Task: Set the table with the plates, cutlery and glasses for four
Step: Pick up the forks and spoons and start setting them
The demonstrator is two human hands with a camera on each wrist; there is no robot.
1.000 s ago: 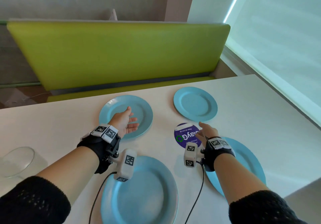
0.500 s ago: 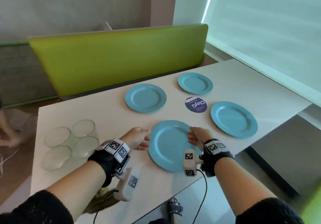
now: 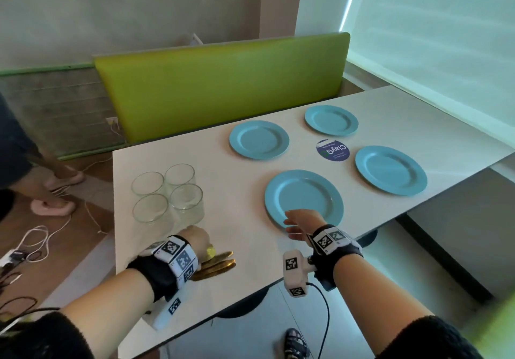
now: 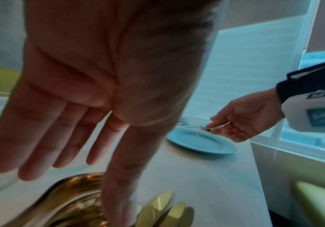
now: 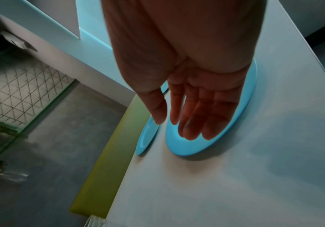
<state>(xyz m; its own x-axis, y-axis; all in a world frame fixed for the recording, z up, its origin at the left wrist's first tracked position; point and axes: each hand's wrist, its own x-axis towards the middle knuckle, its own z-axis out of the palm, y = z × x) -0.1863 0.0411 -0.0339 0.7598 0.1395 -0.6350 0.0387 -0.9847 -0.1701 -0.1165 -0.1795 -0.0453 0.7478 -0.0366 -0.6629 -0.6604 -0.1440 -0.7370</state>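
Several blue plates lie on the white table point(image 3: 245, 250): the nearest plate point(image 3: 303, 198), one to its right point(image 3: 390, 169) and two at the far side point(image 3: 259, 139) point(image 3: 331, 120). Several clear glasses point(image 3: 170, 191) stand grouped at the left. A pile of gold cutlery point(image 3: 216, 264) lies near the front edge. My left hand point(image 3: 196, 240) hovers open just above the cutlery point(image 4: 91, 198), fingers point(image 4: 41, 138) straight. My right hand point(image 3: 299, 223) is open over the near rim of the nearest plate point(image 5: 222, 130), holding nothing.
A purple round sticker point(image 3: 332, 150) sits between the plates. A green bench back point(image 3: 223, 88) stands behind the table. Cables point(image 3: 41, 241) lie on the floor at left, where another person's feet point(image 3: 53, 205) stand. The window wall runs along the right.
My head pulled back and the whole table came into view. My left hand moved from beside the nearest plate to above the cutlery. My right hand let go of that plate's rim.
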